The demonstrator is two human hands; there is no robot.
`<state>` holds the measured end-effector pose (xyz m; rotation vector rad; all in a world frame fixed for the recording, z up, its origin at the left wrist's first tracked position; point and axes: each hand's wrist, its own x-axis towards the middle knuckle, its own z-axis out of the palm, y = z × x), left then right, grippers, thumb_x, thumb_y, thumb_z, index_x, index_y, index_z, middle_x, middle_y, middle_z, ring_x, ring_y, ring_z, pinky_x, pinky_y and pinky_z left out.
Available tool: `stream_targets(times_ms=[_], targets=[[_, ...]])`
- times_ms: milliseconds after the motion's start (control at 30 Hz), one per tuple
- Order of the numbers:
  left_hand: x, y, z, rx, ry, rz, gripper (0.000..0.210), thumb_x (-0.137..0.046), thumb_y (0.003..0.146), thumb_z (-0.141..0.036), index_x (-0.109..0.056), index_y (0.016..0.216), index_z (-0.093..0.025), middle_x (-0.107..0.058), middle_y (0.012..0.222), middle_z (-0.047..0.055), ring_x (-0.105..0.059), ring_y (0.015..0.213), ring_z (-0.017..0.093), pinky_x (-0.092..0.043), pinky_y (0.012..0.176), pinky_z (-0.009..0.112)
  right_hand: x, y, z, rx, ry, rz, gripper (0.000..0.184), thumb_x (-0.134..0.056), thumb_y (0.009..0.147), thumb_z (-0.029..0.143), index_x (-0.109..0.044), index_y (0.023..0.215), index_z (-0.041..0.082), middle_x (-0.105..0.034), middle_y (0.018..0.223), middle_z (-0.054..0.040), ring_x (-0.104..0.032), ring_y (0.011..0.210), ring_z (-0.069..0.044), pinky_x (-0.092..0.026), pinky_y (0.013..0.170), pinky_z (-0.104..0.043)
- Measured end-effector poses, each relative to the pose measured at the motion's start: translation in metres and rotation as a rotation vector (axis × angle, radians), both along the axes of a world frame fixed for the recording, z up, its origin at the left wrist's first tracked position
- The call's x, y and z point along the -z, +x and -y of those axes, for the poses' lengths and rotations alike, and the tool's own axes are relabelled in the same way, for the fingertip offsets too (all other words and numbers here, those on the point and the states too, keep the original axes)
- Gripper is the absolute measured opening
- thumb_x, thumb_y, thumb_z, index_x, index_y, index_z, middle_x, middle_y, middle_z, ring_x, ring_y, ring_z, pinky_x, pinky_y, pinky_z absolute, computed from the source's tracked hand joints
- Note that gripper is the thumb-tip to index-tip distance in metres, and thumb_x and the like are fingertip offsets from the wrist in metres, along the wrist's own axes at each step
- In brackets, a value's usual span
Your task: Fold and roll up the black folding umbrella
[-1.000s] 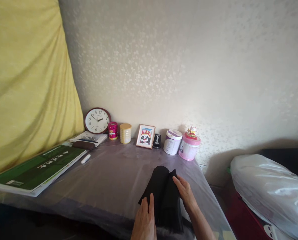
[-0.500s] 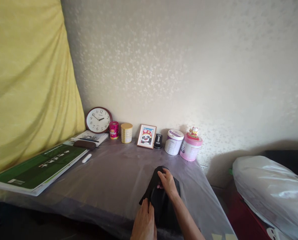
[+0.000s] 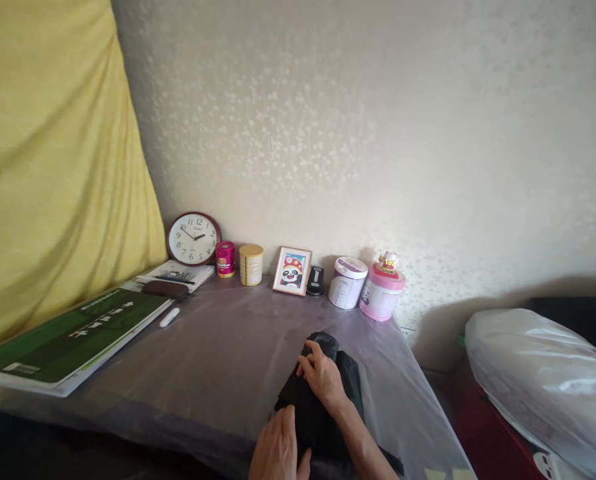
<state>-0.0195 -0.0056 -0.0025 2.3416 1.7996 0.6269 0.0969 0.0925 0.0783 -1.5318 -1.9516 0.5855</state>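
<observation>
My left hand is bare, the back broad and smooth, the thumb rounded at its tip. My right hand is bare too, with slim fingers. Past a narrow wrist, my right forearm is uncovered down to the lower edge of view, widening gradually. My nails are too small to make out.

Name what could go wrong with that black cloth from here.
The black cloth lies at the near edge of the table, so a tug toward the person might drag it off.

Its layers look loose and uneven, so the right hand on top could ruck them.

The table's cover looks smooth, so the cloth may slide if the left hand pushes it sideways.
</observation>
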Motion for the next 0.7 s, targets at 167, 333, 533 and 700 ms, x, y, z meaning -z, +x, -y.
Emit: stream_targets(times_ms=[167,333,533,700], targets=[[-0.025,0.005,-0.002,0.016,0.156,0.021,0.043,-0.054,0.072,-0.027,-0.050,0.114,-0.019,-0.052,0.122,0.012,-0.052,0.111,0.028,-0.045,0.093,0.040,0.000,0.000,0.005,-0.111,-0.016,-0.014,0.030,-0.040,0.085,0.026,-0.050,0.112,0.018,-0.071,0.071,0.0007,-0.066,0.068,-0.015,-0.044,0.065,-0.024],[-0.037,0.015,-0.008,0.077,0.087,0.087,0.040,-0.055,0.073,-0.029,-0.051,0.112,-0.021,-0.053,0.118,0.009,-0.050,0.111,0.027,-0.042,0.096,0.042,-0.001,-0.001,0.009,-0.249,-0.064,-0.093,0.024,-0.042,0.086,0.028,-0.058,0.102,0.021,-0.071,0.074,0.0018,-0.065,0.070,-0.013,-0.046,0.068,-0.023],[-0.015,0.020,-0.013,0.054,0.044,0.081,0.054,-0.049,0.069,-0.014,-0.043,0.123,-0.017,-0.046,0.131,0.013,-0.044,0.121,0.026,-0.041,0.099,0.037,0.003,0.015,0.022,-0.322,0.115,-0.136,0.028,-0.038,0.091,0.030,-0.064,0.100,0.024,-0.070,0.084,-0.0012,-0.063,0.084,-0.014,-0.048,0.078,-0.026],[-0.003,0.024,-0.015,0.080,0.038,0.077,0.057,-0.050,0.063,-0.010,-0.043,0.119,-0.018,-0.036,0.140,0.015,-0.036,0.128,0.027,-0.040,0.101,0.041,0.017,0.034,0.018,-0.378,0.344,0.032,0.030,-0.037,0.092,0.028,-0.064,0.105,0.023,-0.067,0.106,-0.0057,-0.051,0.113,-0.020,-0.034,0.102,-0.042]])
